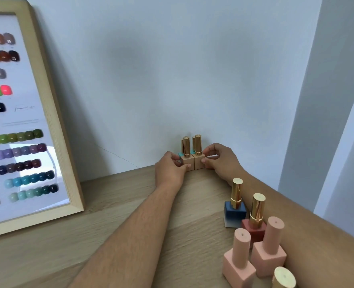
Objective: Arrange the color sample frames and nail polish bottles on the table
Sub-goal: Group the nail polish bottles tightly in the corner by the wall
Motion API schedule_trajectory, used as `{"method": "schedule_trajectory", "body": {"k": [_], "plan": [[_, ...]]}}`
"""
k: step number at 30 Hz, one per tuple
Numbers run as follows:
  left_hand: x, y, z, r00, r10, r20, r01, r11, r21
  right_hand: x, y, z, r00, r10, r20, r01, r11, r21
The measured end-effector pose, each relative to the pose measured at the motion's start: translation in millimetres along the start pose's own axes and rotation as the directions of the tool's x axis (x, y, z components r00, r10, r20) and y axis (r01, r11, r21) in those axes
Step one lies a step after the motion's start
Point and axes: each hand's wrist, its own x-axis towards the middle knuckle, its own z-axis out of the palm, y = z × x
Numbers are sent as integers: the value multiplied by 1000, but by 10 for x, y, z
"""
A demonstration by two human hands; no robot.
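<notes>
My left hand (171, 170) pinches the left peach bottle (186, 162) at its square base, thumb in front, fingers (175, 157) wrapped round its 9 o'clock side. My right hand (218, 161) does the same to the right peach bottle (199, 161), fingertips closed on its 3 o'clock face. The two bottles stand upright and touch side to side, hard against the wall (172, 80) at 12 o'clock on the wooden table (120, 215). Just behind them I see two more gold caps and a sliver of teal; I cannot make those bottles out fully.

At 9 o'clock the color sample frame (53, 125) leans on the wall, well apart from my hands, with bare tabletop between. At 5 o'clock, beside my right forearm, stand a blue bottle (235, 213), a red bottle (254, 230) and two pink bottles (239, 265), close together, with another gold cap (284, 277) at the bottom edge. The table's edge runs along behind my right arm.
</notes>
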Motion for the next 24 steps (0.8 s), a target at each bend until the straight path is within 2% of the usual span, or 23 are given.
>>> {"method": "schedule_trajectory", "body": {"k": [7,15,19,24], "plan": [[-301,87,-216,1000,-4,31,6,998,-60,-371,-11,-181,996,19,-87,-11,996,91],[-1234,214,-735,980,55,192,-35,994,-108,-1371,-208,-636,973,-18,-231,42,994,100],[-1630,269,-937,969,103,226,-70,987,-147,-1942,-320,-850,976,14,-216,23,986,166],[-1936,365,-1073,946,150,288,-99,977,-187,-2552,-463,-1027,992,42,-118,-21,985,171]]}}
